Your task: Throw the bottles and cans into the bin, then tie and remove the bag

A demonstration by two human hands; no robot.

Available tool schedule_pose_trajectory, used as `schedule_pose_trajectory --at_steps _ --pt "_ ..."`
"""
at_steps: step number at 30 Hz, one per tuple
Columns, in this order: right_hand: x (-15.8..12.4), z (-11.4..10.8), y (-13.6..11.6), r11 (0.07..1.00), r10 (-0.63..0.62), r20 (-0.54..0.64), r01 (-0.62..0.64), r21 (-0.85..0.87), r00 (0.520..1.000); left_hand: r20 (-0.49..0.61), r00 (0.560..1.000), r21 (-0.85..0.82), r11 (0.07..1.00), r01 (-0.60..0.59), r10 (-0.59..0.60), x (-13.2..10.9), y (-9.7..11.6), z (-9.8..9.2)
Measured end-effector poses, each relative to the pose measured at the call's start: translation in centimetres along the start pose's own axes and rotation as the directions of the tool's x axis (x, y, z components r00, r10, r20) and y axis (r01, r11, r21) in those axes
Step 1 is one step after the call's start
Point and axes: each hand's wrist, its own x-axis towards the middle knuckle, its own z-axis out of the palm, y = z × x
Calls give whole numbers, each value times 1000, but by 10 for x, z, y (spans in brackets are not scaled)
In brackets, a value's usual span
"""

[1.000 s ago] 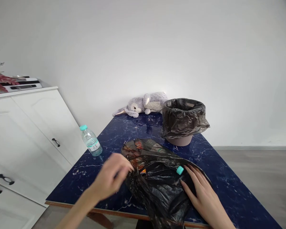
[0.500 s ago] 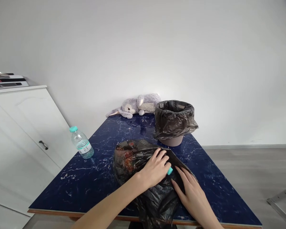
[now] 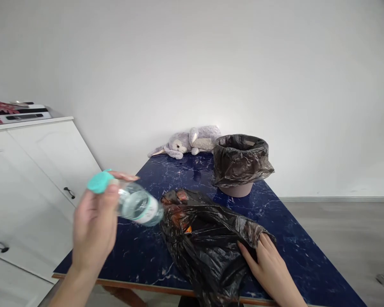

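My left hand [image 3: 96, 213] is raised at the left and closed round the neck of a clear plastic water bottle [image 3: 141, 207]. The bottle has a teal cap and a white label, is slightly blurred, and tilts with its base toward the bag. A black plastic bag [image 3: 208, 243] lies with its mouth partly spread in front of me. Something orange and red shows at the bag's far left side. My right hand [image 3: 269, 260] grips the bag's right edge, fingers tucked under the film and thumb on the near side.
A bin [image 3: 240, 170] lined with a black bag stands toward the back right of the dark blue marbled table [image 3: 307, 260]. Behind it, a grey plush rabbit [image 3: 188, 143] lies against the wall. A white cabinet [image 3: 45, 170] stands left of the table.
My left hand has left the bag and moved left, picking up the bottle that stood on the table. My right hand stays at the bag's right edge, which is now lifted more open.
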Motion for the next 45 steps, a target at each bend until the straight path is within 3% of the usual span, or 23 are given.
schedule_pose_trajectory --at_steps 2,3,5,8,10,13,16,24,26,29,31,33,34,35,36,37,38,39,41,45 --pt "-2 2 3 1000 -27 -2 27 -13 1000 -167 981 -184 981 69 -101 8 -30 -19" --pt "-3 4 5 999 -46 -15 45 -27 999 -233 964 -175 981 85 -125 12 -49 -28" --pt "-6 9 9 995 -78 -49 75 -69 996 -325 937 -39 992 123 -129 18 -94 -45" --pt "-8 14 14 986 -113 -75 102 -133 991 -341 926 190 953 234 -160 30 -160 -65" --pt "-9 14 14 983 -121 -69 110 -144 990 -363 915 228 936 269 -174 38 -192 -73" --pt "-8 11 12 986 -118 -61 109 -124 991 -368 912 260 922 289 -182 44 -217 -75" --pt "-6 7 9 990 -107 -58 100 -102 993 -334 923 281 915 289 -189 43 -224 -74" --pt "-5 8 9 990 -93 -32 89 -106 995 -226 951 338 898 281 -212 32 -223 -85" --pt "-6 7 9 992 -79 -21 77 -103 997 -286 952 434 871 228 -107 24 -217 -86" --pt "-5 5 6 995 -52 -14 50 -89 999 -312 925 635 772 35 215 -5 -194 -72" --pt "-4 4 4 997 -30 -18 29 -74 999 -186 915 643 748 -162 358 -35 -165 -52" --pt "-4 4 4 998 -27 -26 25 -62 999 126 923 483 791 -377 363 -68 -127 -26" --pt "-4 5 4 998 -30 -33 28 -58 999 382 855 286 834 -471 352 -82 -106 -12" --pt "-4 5 5 998 -37 -38 34 -55 999 642 695 99 864 -494 324 -93 -86 2" --pt "-4 6 5 998 -44 -45 42 -54 998 809 508 -27 883 -469 295 -101 -68 16" --pt "-3 6 6 997 -53 -53 50 -53 997 878 395 -91 905 -416 270 -106 -53 29" --pt "-3 7 6 997 -60 -63 57 -53 996 911 325 -116 915 -387 253 -109 -42 40" --pt "-3 7 7 997 -67 -68 63 -50 995 929 293 -100 917 -386 225 -109 -34 50" --pt "-3 6 6 997 -64 -60 62 -36 996 942 300 -15 910 -414 152 -105 -31 67" --pt "-1 4 2 1000 6 -32 -7 -28 999 908 419 216 868 -447 -10 -91 -49 81"
